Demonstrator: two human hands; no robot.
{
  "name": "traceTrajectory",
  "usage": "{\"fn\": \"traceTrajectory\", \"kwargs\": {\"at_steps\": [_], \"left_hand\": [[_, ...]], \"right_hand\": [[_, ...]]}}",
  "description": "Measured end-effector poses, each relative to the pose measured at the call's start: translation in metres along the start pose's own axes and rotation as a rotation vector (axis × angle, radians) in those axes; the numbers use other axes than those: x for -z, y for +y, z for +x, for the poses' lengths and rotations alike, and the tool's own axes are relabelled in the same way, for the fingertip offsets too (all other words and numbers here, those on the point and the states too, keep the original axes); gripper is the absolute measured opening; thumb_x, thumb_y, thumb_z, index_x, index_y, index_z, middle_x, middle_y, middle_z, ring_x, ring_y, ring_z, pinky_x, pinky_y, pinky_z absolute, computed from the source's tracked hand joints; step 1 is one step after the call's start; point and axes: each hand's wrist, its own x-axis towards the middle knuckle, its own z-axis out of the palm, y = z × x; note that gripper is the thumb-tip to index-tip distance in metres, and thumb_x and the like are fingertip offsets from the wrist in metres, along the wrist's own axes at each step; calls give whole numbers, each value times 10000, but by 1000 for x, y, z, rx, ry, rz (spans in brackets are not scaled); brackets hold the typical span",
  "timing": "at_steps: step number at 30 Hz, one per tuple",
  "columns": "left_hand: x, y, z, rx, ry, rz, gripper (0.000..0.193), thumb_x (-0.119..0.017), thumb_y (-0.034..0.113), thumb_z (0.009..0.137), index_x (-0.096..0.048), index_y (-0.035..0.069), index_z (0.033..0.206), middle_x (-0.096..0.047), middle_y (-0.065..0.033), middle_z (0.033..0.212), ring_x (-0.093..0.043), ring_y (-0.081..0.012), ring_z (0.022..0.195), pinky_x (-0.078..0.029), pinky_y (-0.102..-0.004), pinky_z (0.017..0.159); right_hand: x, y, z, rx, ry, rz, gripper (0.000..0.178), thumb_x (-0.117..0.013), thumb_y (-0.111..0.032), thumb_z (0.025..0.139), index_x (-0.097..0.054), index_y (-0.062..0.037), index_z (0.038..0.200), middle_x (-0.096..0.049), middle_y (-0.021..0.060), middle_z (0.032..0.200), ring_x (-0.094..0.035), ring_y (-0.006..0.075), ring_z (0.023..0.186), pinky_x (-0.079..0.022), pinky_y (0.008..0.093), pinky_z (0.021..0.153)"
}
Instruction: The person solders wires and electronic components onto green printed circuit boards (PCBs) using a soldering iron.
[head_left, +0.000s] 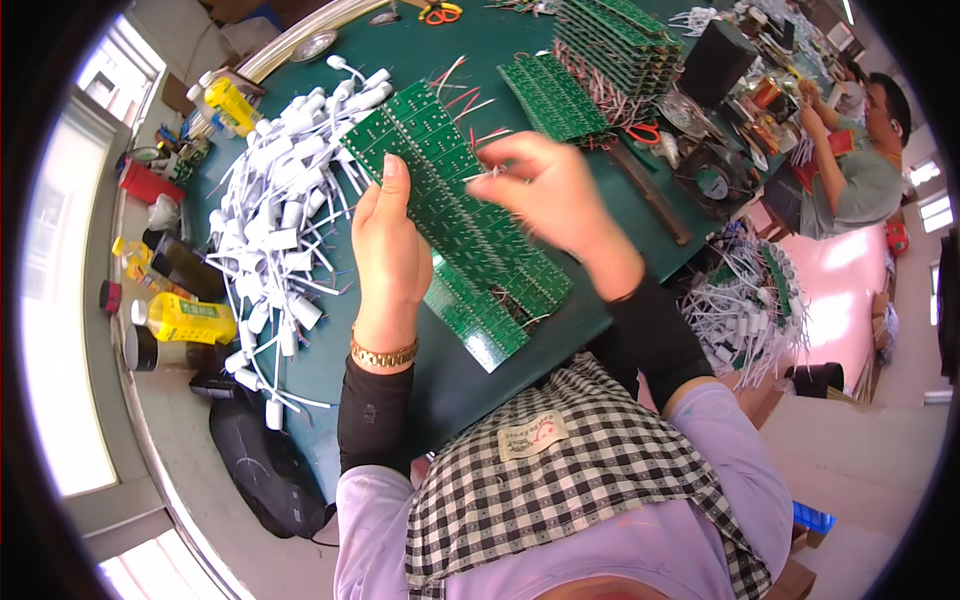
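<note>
My left hand (pixel 388 245) grips a green circuit board panel (pixel 425 150) by its left side, thumb on the face. The panel is tilted up off the table. Thin red and white wires (pixel 470 100) stick out along its upper right edge. At that edge my right hand (pixel 555 195), slightly blurred, has its fingers pinched on a thin pale wire; the wire's far end is hard to make out. Below the held panel, more green panels (pixel 480 325) lie on the dark green table, partly covered by it.
White cylindrical parts with leads (pixel 280 200) are heaped on the left. Stacked wired boards (pixel 615 50) stand at the back right, near a dark bar (pixel 650 190) and red-handled scissors (pixel 642 133). Yellow bottles (pixel 190 318) line the left side. Another person (pixel 860 180) works at far right.
</note>
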Motion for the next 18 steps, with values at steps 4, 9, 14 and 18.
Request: {"fn": "traceTrajectory", "kwargs": {"at_steps": [4,9,14,18], "left_hand": [[7,-15,14,167,62,-312,335,-405,225,1004,-536,-63,1113,-604,-150,1095,-608,-266,955,-497,-404,869],[-1,-31,8,314,-13,-388,366,-354,242,1014,-511,-59,1152,-597,-179,1090,-609,-312,967,-510,-460,868],[0,-37,7,424,-62,-471,401,-344,305,1015,-514,-31,1154,-598,-180,1084,-599,-317,975,-498,-469,878],[1,-31,5,468,-64,-456,429,-336,354,1011,-518,-16,1134,-578,-185,1135,-577,-311,1018,-464,-463,928]], "right_hand": [[49,0,3,-308,-164,159,239,-659,-96,847,-638,18,1056,-648,32,834,-586,62,655,-474,202,581],[34,17,-20,-280,-217,109,278,-692,-128,835,-629,34,1052,-654,33,843,-571,54,716,-469,214,630],[38,18,-25,-452,-350,518,301,-661,-125,860,-595,44,1100,-639,33,960,-586,77,803,-496,244,749],[52,16,-17,-513,-374,702,293,-627,-175,890,-601,35,1092,-653,47,903,-598,94,756,-507,246,720]]}}
